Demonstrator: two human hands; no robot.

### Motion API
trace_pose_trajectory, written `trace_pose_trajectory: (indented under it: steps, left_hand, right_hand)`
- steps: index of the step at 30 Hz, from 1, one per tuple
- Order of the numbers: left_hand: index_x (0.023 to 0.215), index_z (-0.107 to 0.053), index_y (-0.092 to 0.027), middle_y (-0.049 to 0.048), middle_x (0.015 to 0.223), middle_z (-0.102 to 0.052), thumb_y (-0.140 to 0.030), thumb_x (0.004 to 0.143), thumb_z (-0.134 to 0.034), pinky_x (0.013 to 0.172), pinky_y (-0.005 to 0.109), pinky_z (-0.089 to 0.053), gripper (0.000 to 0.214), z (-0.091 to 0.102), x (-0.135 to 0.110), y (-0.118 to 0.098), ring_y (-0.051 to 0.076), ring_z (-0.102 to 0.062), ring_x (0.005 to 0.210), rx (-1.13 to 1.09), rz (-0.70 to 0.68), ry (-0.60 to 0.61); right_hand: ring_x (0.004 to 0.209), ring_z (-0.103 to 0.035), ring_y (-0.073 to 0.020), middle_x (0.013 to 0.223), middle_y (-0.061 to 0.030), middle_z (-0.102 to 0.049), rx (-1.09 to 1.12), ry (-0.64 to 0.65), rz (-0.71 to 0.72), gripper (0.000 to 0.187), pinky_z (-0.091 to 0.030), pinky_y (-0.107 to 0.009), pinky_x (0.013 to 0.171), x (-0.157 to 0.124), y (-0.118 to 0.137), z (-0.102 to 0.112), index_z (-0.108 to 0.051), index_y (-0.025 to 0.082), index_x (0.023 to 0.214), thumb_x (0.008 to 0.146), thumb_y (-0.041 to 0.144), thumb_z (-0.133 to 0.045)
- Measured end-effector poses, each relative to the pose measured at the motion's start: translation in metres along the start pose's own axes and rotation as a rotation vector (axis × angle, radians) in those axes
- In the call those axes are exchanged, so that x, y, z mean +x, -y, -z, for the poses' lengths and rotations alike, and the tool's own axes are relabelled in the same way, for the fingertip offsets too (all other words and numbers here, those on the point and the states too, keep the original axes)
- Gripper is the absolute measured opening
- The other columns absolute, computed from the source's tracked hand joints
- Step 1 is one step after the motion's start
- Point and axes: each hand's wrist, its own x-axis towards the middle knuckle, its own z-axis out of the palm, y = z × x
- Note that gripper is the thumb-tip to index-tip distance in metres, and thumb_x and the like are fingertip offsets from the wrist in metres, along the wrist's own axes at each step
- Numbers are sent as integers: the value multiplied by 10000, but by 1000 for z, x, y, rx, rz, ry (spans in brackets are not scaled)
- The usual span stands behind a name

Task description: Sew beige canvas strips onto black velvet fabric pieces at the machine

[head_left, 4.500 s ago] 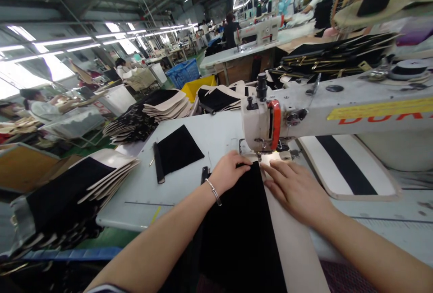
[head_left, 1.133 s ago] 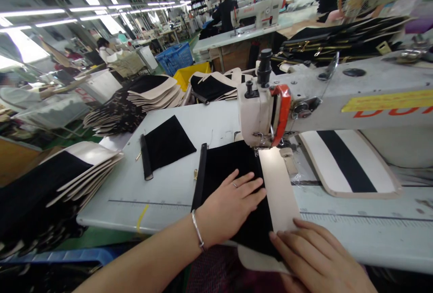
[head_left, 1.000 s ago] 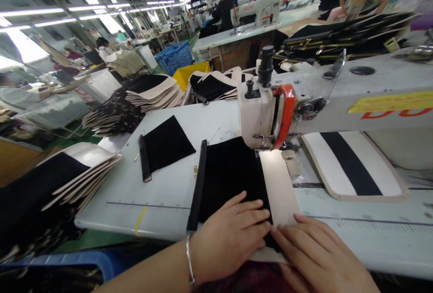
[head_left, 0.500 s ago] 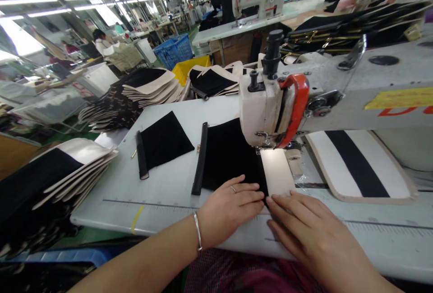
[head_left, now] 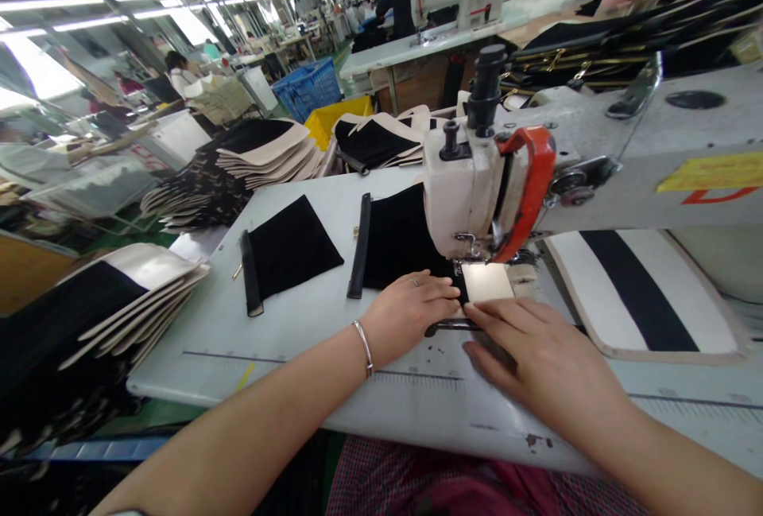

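My left hand (head_left: 411, 313) lies with its fingers stretched out flat on the near edge of a black fabric panel (head_left: 393, 238). A dark strip edges the panel's left side. My right hand (head_left: 530, 345) rests beside it, fingers extended over a cream piece (head_left: 486, 284) that adjoins the black panel. Both hands press down from above and hold nothing between their fingers. Just beyond my fingertips is the head of a sewing machine (head_left: 470, 198), its presser foot over the join between black and cream. The machine head hides the far part of the work.
A second black panel (head_left: 295, 246) with a dark strip lies to the left on the white table (head_left: 286, 389). Right of the needle lies a cream panel with a black stripe (head_left: 632, 293). Stacks of cut pieces (head_left: 143, 293) flank the table's left side.
The black panel and cream piece have slid away from me under the machine head. Both hands have moved forward with them, uncovering more of the table's ruler marks.
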Motion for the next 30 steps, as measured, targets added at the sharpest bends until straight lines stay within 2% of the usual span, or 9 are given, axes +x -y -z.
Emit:
trace_pose_trajectory:
  steps: [11, 25, 30]
  left_hand:
    - [1103, -643, -165, 40, 1212, -641, -119, 928, -473, 1062, 332, -421, 248, -2, 25, 30, 159, -566, 1163, 14, 66, -48]
    - [1051, -674, -153, 33, 1125, -676, -81, 903, -483, 1022, 322, -437, 253, -2, 30, 32, 177, -586, 1102, 16, 87, -100]
    - [1049, -687, -183, 37, 1108, -682, -104, 899, -512, 1020, 321, -443, 244, -6, 31, 33, 183, -595, 1093, 7, 139, -87]
  right_hand:
    - [1014, -568, -274, 1206, -105, -600, -53, 54, -37, 452, -458, -458, 882, 27, -17, -10, -557, 170, 1266, 907, 434, -485]
    - [1067, -560, -268, 1296, -87, -554, -36, 39, -67, 423, -446, -452, 904, 29, -16, -13, -528, 192, 1274, 917, 410, -465]
    - [1107, -543, -276, 1312, -91, -544, -41, 38, -66, 445, -442, -453, 931, 29, -17, -17, -526, 180, 1283, 910, 418, -472]
